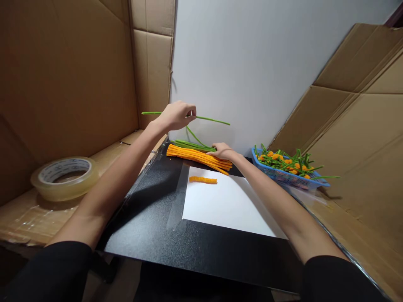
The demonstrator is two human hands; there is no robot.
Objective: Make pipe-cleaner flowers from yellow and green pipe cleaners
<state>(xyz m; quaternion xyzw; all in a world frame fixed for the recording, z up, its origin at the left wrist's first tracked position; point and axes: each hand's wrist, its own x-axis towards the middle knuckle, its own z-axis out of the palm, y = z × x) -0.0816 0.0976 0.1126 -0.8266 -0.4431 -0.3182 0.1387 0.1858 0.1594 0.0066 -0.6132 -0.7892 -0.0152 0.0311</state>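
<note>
My left hand (180, 115), raised above the back of the black table, pinches a long green pipe cleaner (214, 121) that sticks out on both sides. A second green stem (194, 136) slants from below that hand down to a bundle of green pipe cleaners (189, 144). My right hand (223, 151) has its fingers closed at the right end of the green bundle. In front of it lies a thick bundle of orange pipe cleaners (198, 156). A short, fuzzy orange piece (203, 180) rests on the white paper sheet (220, 205).
At the right, a blue basket (270, 171) holds green stems with orange tufts. A large roll of clear tape (64, 178) sits on cardboard at the left. Cardboard walls (69, 63) stand on both sides, and a pale wall (245, 63) rises behind the black table (141, 226).
</note>
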